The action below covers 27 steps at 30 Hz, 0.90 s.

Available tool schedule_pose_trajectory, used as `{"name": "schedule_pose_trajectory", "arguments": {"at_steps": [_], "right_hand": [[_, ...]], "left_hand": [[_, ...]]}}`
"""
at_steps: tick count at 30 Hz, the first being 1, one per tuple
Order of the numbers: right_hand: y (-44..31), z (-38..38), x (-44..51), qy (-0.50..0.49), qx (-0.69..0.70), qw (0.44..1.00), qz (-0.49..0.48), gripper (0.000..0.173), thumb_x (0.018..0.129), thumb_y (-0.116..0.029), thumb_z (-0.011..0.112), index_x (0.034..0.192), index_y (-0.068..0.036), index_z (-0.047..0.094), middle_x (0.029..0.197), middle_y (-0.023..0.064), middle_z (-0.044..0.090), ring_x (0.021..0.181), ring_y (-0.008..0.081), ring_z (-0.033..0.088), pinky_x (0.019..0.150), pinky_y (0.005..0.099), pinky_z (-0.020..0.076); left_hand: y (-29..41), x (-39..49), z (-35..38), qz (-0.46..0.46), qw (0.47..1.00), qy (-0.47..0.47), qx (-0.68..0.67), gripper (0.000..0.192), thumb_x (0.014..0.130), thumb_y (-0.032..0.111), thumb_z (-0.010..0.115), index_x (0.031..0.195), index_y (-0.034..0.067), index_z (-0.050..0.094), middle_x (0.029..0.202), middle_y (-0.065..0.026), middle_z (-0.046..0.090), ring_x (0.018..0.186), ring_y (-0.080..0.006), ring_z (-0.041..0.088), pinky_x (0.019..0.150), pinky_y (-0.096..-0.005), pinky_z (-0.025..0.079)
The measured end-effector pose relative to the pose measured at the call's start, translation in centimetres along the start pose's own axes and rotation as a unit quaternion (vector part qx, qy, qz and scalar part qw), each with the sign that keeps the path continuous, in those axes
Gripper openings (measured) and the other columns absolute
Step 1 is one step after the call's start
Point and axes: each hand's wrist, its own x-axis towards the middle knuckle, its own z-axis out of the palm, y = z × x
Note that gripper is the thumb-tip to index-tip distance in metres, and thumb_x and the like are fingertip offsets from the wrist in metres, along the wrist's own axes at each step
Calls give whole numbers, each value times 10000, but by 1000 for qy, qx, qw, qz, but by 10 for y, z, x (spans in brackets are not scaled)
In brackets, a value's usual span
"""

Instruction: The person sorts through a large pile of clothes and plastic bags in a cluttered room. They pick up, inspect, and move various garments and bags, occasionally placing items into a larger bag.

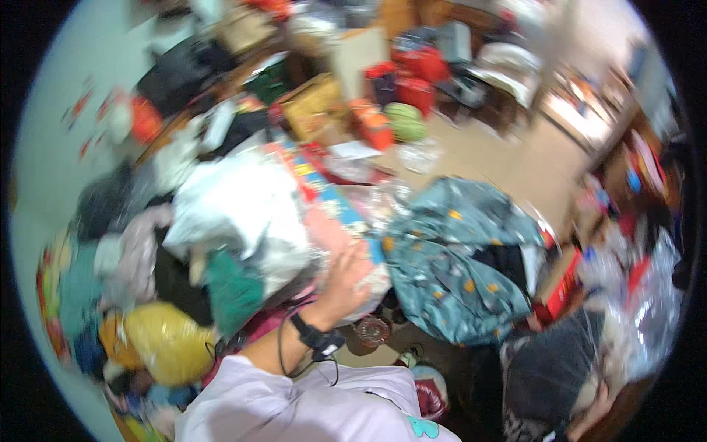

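Observation:
The picture is blurred. My left hand (345, 282), with a black strap and cable at the wrist, lies with spread fingers on a pink and blue patterned cloth or padded surface (326, 224). Left of it is a large white plastic bag (243, 204) with green material (235, 290) at its lower end. To the hand's right lies a teal plastic bag or sheet with orange spots (458, 276). What seems to be my right hand (596, 406) is low at the right, beside a dark grey cloth item (552, 364); its fingers are unclear.
A yellow bag (168, 342) and heaped clothes are at the lower left. Clear plastic bags (652, 309) and a red box (558, 284) are at the right. Farther off stand a yellow box (315, 108), red bags (414, 83) and a green bundle (406, 121) on the floor (497, 160).

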Motion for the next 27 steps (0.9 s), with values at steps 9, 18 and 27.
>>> {"name": "schedule_pose_trajectory", "arguments": {"at_steps": [9,18,27], "right_hand": [[-145,120,-75,-244,104,954,-136,396,800,-91,649,1176,4,571,1048,130,619,919,241,577,843,352,488],[-261,179,-176,-472,188,842,-179,436,827,-136,622,1226,11,527,1072,142,616,916,243,598,830,347,496],[-394,210,-372,-656,235,682,-221,481,854,-181,595,1276,19,483,1097,154,613,912,244,618,817,342,504]], "left_hand": [[-15,-97,-48,-291,857,-101,-413,761,746,159,728,1389,8,351,1262,-193,515,1107,-283,564,959,-374,445],[-17,-97,-47,-362,617,-107,-691,923,846,504,644,1506,175,89,1544,-135,160,1393,-377,186,1010,-600,334],[-74,-219,-134,-234,313,-6,-920,714,923,497,503,1488,248,143,1522,-88,231,1327,-336,365,1017,-604,388]]}}
